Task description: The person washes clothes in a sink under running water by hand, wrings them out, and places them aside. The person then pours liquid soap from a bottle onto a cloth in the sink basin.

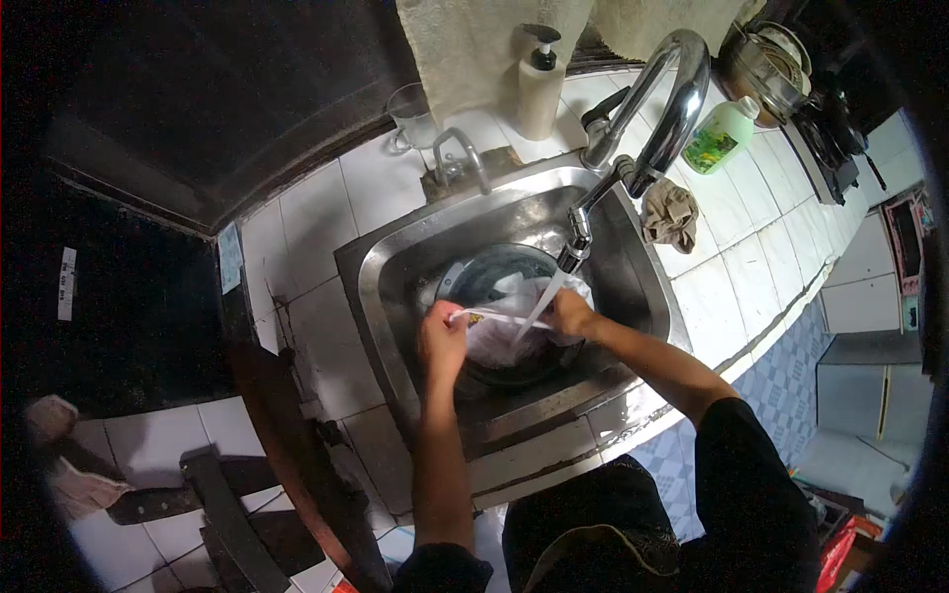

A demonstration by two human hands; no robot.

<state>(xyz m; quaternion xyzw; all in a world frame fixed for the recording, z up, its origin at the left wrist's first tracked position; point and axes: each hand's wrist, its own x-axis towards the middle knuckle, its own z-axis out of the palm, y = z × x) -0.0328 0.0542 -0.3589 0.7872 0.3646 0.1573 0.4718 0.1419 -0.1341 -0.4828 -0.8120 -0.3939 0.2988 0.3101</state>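
My left hand (pixel 442 337) grips one end of a white cloth (pixel 498 345), with its edge stretched taut across to the other side. On that side my right hand (pixel 572 313) holds the cloth too, its fingers partly hidden. Between my hands a stream of water (pixel 545 302) falls onto the fabric from the swivel nozzle of a chrome faucet (pixel 574 248). Beneath the cloth a round basin (pixel 485 265) sits inside the stainless steel sink (pixel 404 230). A small yellow and dark mark shows on the cloth near my left hand.
Behind the sink stand a glass mug (pixel 413 111), a smaller metal spout (pixel 463 152) and a pump bottle (pixel 540 93). A crumpled brown rag (pixel 669 215), a green-labelled bottle (pixel 719 137) and stacked metal pots (pixel 767 67) occupy the white tiled counter (pixel 749 244) at right.
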